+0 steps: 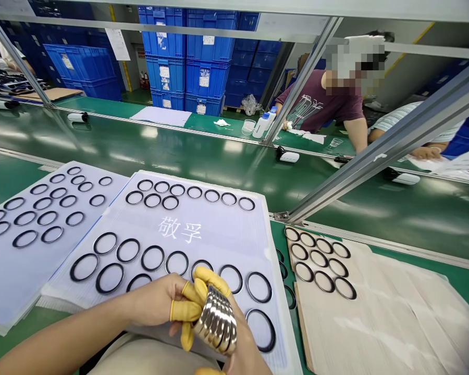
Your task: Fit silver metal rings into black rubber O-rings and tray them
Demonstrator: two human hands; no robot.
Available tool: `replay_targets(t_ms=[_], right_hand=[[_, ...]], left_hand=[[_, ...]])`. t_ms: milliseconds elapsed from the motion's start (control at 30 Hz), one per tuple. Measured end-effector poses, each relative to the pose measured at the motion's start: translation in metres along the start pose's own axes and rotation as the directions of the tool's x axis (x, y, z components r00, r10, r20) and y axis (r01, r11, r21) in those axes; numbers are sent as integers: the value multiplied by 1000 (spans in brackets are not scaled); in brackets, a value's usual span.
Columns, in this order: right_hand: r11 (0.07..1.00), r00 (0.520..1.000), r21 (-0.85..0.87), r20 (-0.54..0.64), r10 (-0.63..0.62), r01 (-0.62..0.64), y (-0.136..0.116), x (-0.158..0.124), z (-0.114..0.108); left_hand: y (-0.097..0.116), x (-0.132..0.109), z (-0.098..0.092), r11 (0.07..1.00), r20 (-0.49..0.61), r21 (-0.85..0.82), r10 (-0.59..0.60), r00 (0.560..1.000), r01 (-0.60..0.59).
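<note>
Low in the middle, a stack of several shiny metal rings [218, 320] sits tilted in my right hand [247, 346], whose fingers wrap round it. My left hand [175, 302] has its fingers closed together at the stack's left end, touching the rings. Yellow finger cots cover fingers of both hands. Beneath and around the hands, black-edged rings [259, 287] lie flat in rows on a white sheet stack [226, 229]. The hands hide some of these rings and the inner side of the held stack.
More rings [47, 217] lie on a sheet to the left, and others [324, 281] on a beige board [375, 323] to the right. A metal frame post [375, 161] slants across the right. Beyond the green belt [160, 138], a person [324, 104] works near white bottles [261, 125]. Blue crates [205, 78] stand behind.
</note>
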State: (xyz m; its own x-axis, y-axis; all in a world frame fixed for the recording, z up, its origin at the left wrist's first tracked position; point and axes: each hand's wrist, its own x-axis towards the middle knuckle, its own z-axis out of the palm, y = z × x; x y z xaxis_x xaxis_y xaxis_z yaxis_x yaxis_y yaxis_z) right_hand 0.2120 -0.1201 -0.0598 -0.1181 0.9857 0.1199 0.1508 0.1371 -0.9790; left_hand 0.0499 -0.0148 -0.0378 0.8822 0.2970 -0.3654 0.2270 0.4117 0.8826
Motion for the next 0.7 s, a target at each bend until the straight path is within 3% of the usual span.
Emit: replay_targets(t_ms=[133,267,367,533,700], right_hand=[[989,993,98,44,110,-113,-9,3,2],[993,999,108,25,35,-38,-15,7,4],[998,999,56,5,-33,32,-12,8,7],[995,998,87,47,-48,43,-7,9,10],[982,993,161,43,-111,103,-11,13,14]], left_hand=[[-1,1,0,999,-58,8,33,998,-32],[-5,0,-1,989,-147,71,142,979,-133],[-5,-2,0,944,-199,201,300,933,-261],[1,-6,1,839,-157,359,485,860,-408],[5,-9,0,789,-142,364,572,808,-495]])
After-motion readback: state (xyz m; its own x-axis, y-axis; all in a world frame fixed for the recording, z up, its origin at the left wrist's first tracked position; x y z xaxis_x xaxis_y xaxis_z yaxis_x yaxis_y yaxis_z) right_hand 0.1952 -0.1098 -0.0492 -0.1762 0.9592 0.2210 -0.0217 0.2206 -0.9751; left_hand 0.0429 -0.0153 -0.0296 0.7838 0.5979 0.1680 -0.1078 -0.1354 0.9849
